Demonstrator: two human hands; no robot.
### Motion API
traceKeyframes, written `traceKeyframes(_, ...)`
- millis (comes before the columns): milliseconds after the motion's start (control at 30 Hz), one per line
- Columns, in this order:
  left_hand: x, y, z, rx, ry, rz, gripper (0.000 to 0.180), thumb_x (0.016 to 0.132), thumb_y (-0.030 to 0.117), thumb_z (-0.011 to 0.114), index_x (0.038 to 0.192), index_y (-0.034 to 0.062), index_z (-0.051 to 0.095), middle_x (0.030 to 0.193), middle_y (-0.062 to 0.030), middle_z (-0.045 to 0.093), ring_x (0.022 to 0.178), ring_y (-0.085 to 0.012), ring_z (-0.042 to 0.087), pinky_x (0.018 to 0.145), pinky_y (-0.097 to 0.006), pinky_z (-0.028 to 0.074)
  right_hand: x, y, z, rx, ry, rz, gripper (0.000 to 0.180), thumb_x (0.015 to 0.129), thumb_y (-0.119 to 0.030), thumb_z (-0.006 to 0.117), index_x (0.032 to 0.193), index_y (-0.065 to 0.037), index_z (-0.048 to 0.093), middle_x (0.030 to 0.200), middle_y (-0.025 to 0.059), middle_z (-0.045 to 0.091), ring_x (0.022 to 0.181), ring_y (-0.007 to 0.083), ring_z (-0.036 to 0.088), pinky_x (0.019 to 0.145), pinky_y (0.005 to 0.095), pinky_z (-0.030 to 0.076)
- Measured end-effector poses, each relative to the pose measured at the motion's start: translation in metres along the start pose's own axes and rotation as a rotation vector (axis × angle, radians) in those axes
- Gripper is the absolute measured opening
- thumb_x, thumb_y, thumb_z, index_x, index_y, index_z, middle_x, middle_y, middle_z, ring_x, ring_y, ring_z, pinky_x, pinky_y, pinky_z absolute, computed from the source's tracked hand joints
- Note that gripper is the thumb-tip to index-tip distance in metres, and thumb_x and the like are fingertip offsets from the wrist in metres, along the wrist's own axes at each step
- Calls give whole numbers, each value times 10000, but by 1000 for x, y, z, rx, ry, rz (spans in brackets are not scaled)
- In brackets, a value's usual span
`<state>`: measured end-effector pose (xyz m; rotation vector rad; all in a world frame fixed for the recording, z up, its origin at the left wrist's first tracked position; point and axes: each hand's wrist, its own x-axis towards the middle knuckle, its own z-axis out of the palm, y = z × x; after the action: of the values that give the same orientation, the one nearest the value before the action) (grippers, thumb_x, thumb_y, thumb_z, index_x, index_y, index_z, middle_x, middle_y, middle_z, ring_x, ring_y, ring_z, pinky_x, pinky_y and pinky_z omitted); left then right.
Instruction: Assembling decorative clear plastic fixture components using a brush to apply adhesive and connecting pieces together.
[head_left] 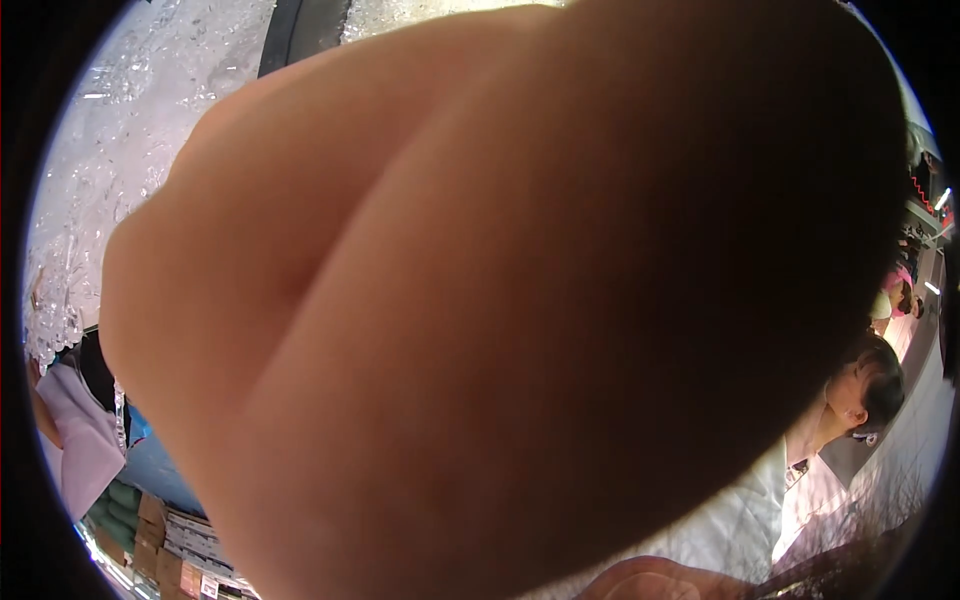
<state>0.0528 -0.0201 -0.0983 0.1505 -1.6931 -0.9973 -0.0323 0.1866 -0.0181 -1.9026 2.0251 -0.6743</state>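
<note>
A bare hand [400,350] fills most of the head view, very close and blurred. Its right part falls into dark shadow. Broad folds of skin show, but I cannot make out how the fingers lie or whether they hold anything. Whether this is my left hand or my right hand, I cannot tell. Behind it at the upper left lies a spread of clear, glittering plastic pieces or film [150,120], partly covered by the hand. A blurred patch of skin [650,582] shows at the lower edge; what it belongs to is unclear.
A dark strip [303,35] crosses the plastic at the top. At the lower left are a person's lavender sleeve [85,440] and stacked cardboard boxes [150,530]. Another person [865,390] is at the right, with more people farther back.
</note>
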Motion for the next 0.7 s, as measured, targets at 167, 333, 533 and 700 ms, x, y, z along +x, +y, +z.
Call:
traceKeyframes(167,0,1,0,0,-22,1,259,833,89,710,1000,-100,654,890,-163,710,614,-98,617,538,-156,447,-2,0,-1,10,-19,7,460,883,-380,558,1126,-6,673,511,-34,327,343,102,296,320,284,242)
traceKeyframes(333,2,2,0,-1,-38,6,257,832,84,709,1001,-101,653,889,-163,710,618,-99,619,542,-158,450,-4,-1,4,28,11,16,459,848,-356,591,1135,-4,665,517,-29,340,351,112,320,332,288,262)
traceKeyframes(533,0,2,3,14,-63,15,254,832,77,708,1003,-102,652,887,-163,710,622,-101,621,546,-161,454,-10,7,16,65,95,-12,417,775,-263,652,1098,0,666,526,-23,387,356,124,366,339,292,286)
traceKeyframes(700,3,3,3,-1,-73,19,252,832,71,708,1005,-103,651,885,-163,710,626,-102,623,550,-163,456,-7,0,22,74,143,6,344,714,-157,681,1017,4,672,531,-14,431,358,126,384,341,286,285)
